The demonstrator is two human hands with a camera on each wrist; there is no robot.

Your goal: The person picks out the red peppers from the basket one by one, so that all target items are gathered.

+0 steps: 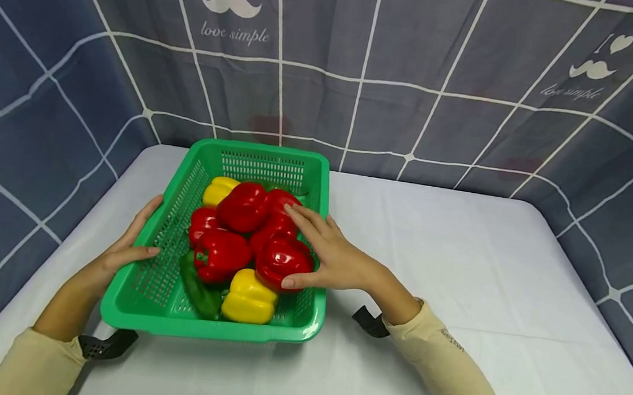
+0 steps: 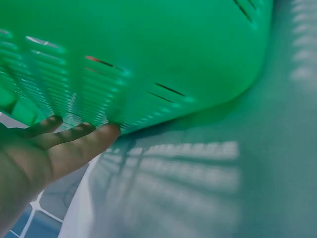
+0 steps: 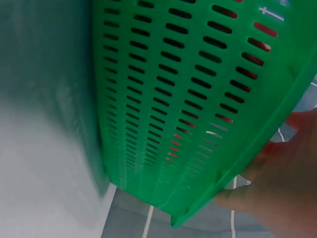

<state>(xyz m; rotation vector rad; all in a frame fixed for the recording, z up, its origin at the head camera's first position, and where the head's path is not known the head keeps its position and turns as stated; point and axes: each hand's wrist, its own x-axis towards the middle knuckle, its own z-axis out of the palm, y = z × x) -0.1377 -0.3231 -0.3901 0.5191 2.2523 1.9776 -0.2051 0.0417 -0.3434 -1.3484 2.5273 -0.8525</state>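
Your left hand (image 1: 116,255) lies along the left wall of the basket (image 1: 200,328), fingers straight and slightly apart on the outside, thumb lapped over the rim, presumably to steady it on the table (image 1: 429,250). Your right hand (image 1: 330,255) reaches over the opposite rim, thumb and fingers spread wide about the front red pepper (image 1: 285,260), a span likely suited to its bulk; firm contact cannot be told. That pepper sits inside, near the right wall, probably propped by the yellow pepper (image 1: 249,299) beside it.
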